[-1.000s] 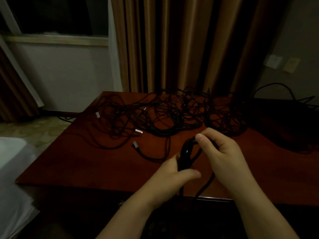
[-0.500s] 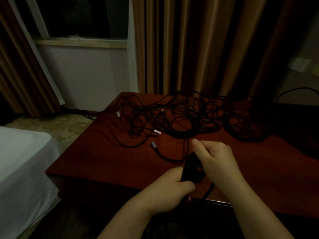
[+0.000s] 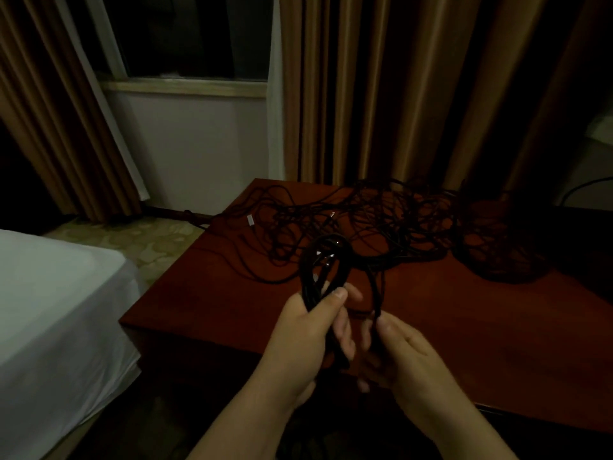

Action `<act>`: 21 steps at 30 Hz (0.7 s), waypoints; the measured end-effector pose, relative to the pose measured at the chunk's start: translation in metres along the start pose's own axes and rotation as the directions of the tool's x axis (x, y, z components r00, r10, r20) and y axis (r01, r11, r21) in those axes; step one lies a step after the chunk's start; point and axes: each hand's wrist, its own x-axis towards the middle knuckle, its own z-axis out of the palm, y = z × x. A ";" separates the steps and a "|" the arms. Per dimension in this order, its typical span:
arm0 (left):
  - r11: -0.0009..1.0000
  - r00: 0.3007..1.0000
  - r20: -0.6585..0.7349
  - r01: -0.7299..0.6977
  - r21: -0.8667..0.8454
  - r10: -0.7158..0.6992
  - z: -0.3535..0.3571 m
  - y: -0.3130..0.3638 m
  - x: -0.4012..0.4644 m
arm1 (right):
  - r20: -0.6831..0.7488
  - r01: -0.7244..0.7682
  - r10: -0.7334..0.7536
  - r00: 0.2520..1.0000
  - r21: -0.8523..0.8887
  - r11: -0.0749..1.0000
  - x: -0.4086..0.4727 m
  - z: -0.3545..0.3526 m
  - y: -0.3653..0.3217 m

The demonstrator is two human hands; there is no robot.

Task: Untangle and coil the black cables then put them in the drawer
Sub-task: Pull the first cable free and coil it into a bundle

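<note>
Low in the centre of the frame, the left hand point(image 3: 310, 330) was wrapped tight around a small coil point(image 3: 323, 270) of black cable, thumb clamped across the strands, the loop standing up above the fist. Just beside it, the right hand point(image 3: 403, 353) pinched a single trailing strand point(image 3: 378, 293) between thumb and fingers, the two hands close together but not touching. That strand ran up the frame into the tangled heap of black cables point(image 3: 398, 224), sprawled across the far half of the red-brown table point(image 3: 205, 303), mid-frame to the right. This stuff looked light, limp and thin, likely to spring out of a loose coil, so a firm grip across all the turns seemed right, with the free hand feeding slack a little at a time. Pale connector ends point(image 3: 250, 220) poked out of the heap, and those looked like snag points if pulled through a knot. No drawer was visible, so where the coil must go could not be told. At the left edge sat a white bed point(image 3: 49, 293); curtains point(image 3: 381, 88) hung behind the table, with a window point(image 3: 195, 38) at the upper left. The light was dim, and the heap's right side was lost in shadow.
</note>
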 end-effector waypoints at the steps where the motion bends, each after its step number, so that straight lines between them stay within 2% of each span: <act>1: 0.999 1.000 0.013 -0.016 0.029 0.015 -0.001 0.000 -0.001 | -0.012 -0.010 0.010 1.000 -0.027 1.000 0.000 0.004 0.001; 3: 0.996 0.999 0.052 -0.016 0.085 0.011 -0.003 -0.002 -0.004 | -0.053 -0.005 -0.001 0.999 -0.109 0.994 0.002 0.011 -0.004; 7: 0.993 0.999 0.041 0.022 0.119 -0.027 -0.008 -0.003 -0.005 | 0.010 -0.022 0.025 1.000 -0.216 0.976 0.006 0.016 -0.011; 9: 0.989 0.999 -0.002 0.043 0.140 -0.043 -0.008 -0.002 -0.006 | 0.021 -0.095 0.101 0.995 -0.191 0.977 0.007 0.017 -0.010; 11: 0.987 0.991 -0.122 0.076 0.143 -0.058 -0.007 0.003 -0.004 | 0.045 -0.166 0.175 0.984 -0.150 0.975 0.005 0.017 -0.005; 13: 0.998 0.970 -0.234 0.067 -0.019 -0.070 -0.011 0.011 0.000 | 0.095 -0.187 0.205 0.974 -0.165 0.968 0.003 0.017 0.008; 15: 0.945 0.973 -0.214 0.010 -0.327 -0.084 -0.013 0.022 0.006 | 0.114 -0.164 0.203 0.973 -0.282 0.945 0.000 0.019 0.017; 16: 0.908 0.971 -0.226 -0.020 -0.418 -0.082 -0.012 0.027 0.009 | 0.113 -0.151 0.195 0.974 -0.319 0.936 -0.001 0.021 0.020; 19: 0.883 0.908 -0.410 -0.119 -0.454 -0.088 -0.010 0.030 0.018 | 0.088 -0.102 0.149 0.985 -0.399 0.911 -0.002 0.024 0.020; 21: 0.927 0.828 -0.560 -0.185 -0.325 -0.031 -0.010 0.027 0.026 | 0.077 -0.056 0.120 0.990 -0.567 0.822 -0.003 0.023 0.020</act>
